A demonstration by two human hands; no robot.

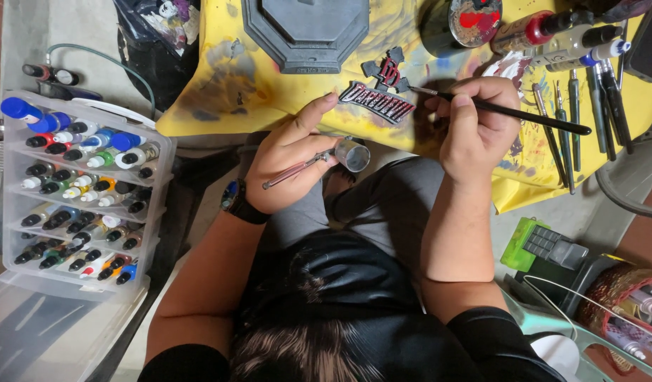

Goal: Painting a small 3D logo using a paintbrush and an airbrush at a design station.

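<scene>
Dark-haired head (305, 354) right under the lens; ahead, the right hand (476, 124) pinches a thin black brush (510, 113), tip at the red-lettered plaque (377, 102) on the yellow cloth (220, 85). The left hand (290, 159) steadies the plaque, fingers curled round an airbrush (319, 161).

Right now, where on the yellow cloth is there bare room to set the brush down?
Free: the stained yellow cloth left of the grey octagonal base, and the strip below the right hand. Crowded: the tool row at right, and around the red nameplate.
</scene>
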